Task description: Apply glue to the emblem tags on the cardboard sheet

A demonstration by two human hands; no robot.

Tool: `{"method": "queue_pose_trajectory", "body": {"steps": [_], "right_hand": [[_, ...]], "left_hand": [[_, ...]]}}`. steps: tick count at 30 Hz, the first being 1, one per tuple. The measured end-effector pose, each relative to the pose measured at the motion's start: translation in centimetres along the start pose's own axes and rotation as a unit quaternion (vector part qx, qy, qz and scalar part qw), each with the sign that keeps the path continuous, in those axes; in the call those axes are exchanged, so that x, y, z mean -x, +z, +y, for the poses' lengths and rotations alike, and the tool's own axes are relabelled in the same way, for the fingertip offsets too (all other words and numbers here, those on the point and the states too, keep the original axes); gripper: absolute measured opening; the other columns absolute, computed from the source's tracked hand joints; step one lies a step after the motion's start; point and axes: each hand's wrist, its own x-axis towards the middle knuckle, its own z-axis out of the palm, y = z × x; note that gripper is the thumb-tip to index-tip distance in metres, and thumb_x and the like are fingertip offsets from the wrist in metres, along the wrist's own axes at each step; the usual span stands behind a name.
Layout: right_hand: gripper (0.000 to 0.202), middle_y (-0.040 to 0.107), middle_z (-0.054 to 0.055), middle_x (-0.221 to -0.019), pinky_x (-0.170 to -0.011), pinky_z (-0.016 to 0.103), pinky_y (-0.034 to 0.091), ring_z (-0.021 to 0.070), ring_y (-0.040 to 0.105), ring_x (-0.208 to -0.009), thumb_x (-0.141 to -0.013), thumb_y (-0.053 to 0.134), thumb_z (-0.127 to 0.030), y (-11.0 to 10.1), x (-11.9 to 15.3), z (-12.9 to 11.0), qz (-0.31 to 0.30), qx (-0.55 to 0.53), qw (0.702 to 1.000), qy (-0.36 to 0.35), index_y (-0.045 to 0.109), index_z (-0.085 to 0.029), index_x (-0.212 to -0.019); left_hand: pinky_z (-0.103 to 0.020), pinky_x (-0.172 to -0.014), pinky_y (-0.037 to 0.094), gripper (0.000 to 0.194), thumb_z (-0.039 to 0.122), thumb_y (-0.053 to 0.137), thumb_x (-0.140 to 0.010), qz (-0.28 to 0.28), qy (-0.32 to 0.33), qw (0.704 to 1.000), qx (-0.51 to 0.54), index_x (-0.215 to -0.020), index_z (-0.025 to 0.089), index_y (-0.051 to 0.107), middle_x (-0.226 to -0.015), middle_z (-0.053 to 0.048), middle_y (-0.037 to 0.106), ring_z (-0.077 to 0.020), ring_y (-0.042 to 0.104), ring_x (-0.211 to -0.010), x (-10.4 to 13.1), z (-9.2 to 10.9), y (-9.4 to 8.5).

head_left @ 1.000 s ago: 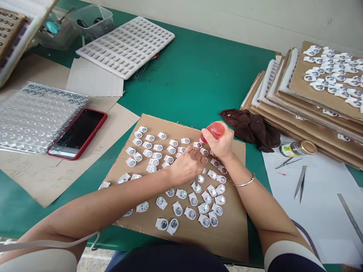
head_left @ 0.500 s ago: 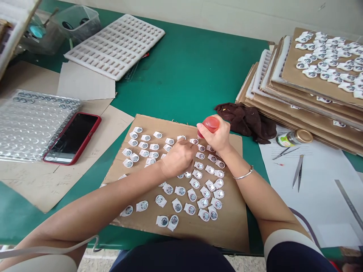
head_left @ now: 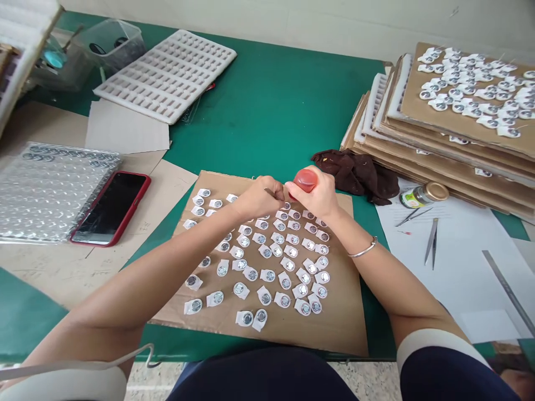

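Note:
My right hand (head_left: 318, 195) is wrapped around a red squeeze bottle (head_left: 306, 180), its rounded end up and its tip hidden. Close beside it, my left hand (head_left: 265, 196) is closed on a thin dark tool (head_left: 271, 192); only a short end sticks out, so its kind is unclear. Both hands are over the far part of a brown cardboard sheet (head_left: 334, 328). On that sheet lie many small white tabbed pieces (head_left: 267, 275) with round silvery centres, in loose rows. Some pieces are hidden under my hands and left forearm.
A brown cloth (head_left: 355, 172) lies behind my right hand, with stacked cardboard and foam trays (head_left: 376, 133) beyond. To the right are a small jar (head_left: 424, 195), tweezers (head_left: 431, 244) and a steel ruler (head_left: 507, 289) on paper. At left are a phone (head_left: 111, 209) and a white foam tray (head_left: 167, 75).
My left hand has moved up the sheet, away from my body, uncovering pieces in the middle. My right hand stays near the far edge with the red bottle. The view has shifted slightly.

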Motion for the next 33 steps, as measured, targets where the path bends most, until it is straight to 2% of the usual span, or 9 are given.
{"method": "queue_pose_trajectory", "body": {"steps": [3,7,11,13,18,25,33], "right_hand": [[0.027,0.061,0.0,-0.066,-0.062,0.032,0.05,0.0158,0.058,-0.061,-0.072,0.065,-0.047,-1.7,0.6,-0.2,0.028,-0.037,0.998,0.051,0.056,-0.021,-0.074],[0.024,0.066,0.003,-0.078,-0.067,0.032,0.053,0.0169,0.064,-0.071,-0.074,0.064,-0.042,-3.0,2.9,-0.2,0.074,-0.101,0.986,0.106,0.06,-0.02,-0.084],[0.031,0.068,0.003,-0.084,-0.075,0.035,0.053,0.0187,0.065,-0.077,-0.07,0.068,-0.038,-2.7,5.1,0.0,0.098,-0.082,0.984,0.122,0.062,-0.02,-0.095],[0.028,0.068,0.004,-0.087,-0.074,0.034,0.053,0.0189,0.064,-0.078,-0.069,0.069,-0.037,-2.4,5.6,0.0,0.108,-0.066,0.984,0.126,0.063,-0.019,-0.09],[0.018,0.066,0.001,-0.078,-0.07,0.032,0.053,0.0168,0.063,-0.071,-0.069,0.069,-0.034,-1.9,6.0,0.0,0.131,-0.063,0.979,0.14,0.062,-0.02,-0.079],[0.012,0.067,0.002,-0.077,-0.073,0.031,0.052,0.0171,0.063,-0.075,-0.07,0.068,-0.029,-1.9,5.7,-0.6,0.106,-0.026,0.986,0.13,0.063,-0.019,-0.075],[0.015,0.067,0.003,-0.079,-0.075,0.032,0.051,0.0174,0.062,-0.077,-0.071,0.067,-0.031,-1.8,5.7,-0.3,0.091,-0.016,0.989,0.119,0.063,-0.019,-0.078]], "left_hand": [[-0.021,-0.045,0.032,0.012,0.01,0.052,-0.059,-0.022,-0.034,0.999,0.026,-0.06,0.013,0.064,-0.057,0.0,0.059,-0.0073,0.046,-0.048,-0.3,0.1,-0.4],[-0.021,-0.042,0.031,0.009,0.008,0.055,-0.058,-0.051,-0.068,0.994,0.061,-0.058,0.014,0.062,-0.059,-0.001,0.058,-0.0081,0.046,-0.047,-0.5,0.3,-0.7],[-0.021,-0.038,0.029,0.009,0.009,0.056,-0.058,-0.064,-0.1,0.991,0.063,-0.061,0.015,0.062,-0.06,-0.002,0.059,-0.0085,0.046,-0.045,-0.4,0.4,-0.9],[-0.021,-0.037,0.029,0.008,0.011,0.056,-0.059,-0.068,-0.109,0.99,0.064,-0.062,0.015,0.062,-0.062,-0.002,0.06,-0.0084,0.047,-0.044,-0.3,0.5,-0.9],[-0.02,-0.038,0.031,0.004,0.014,0.055,-0.06,-0.06,-0.108,0.991,0.052,-0.06,0.015,0.059,-0.066,-0.002,0.061,-0.0087,0.049,-0.048,0.0,0.5,-1.0],[-0.019,-0.038,0.031,0.008,0.016,0.055,-0.062,-0.057,-0.082,0.993,0.062,-0.061,0.015,0.062,-0.07,-0.002,0.063,-0.0082,0.05,-0.05,0.0,0.0,-0.7],[-0.018,-0.041,0.033,0.007,0.016,0.056,-0.063,-0.048,-0.063,0.995,0.069,-0.059,0.014,0.062,-0.064,-0.001,0.061,-0.0073,0.049,-0.05,0.0,-0.4,-0.6]]}}
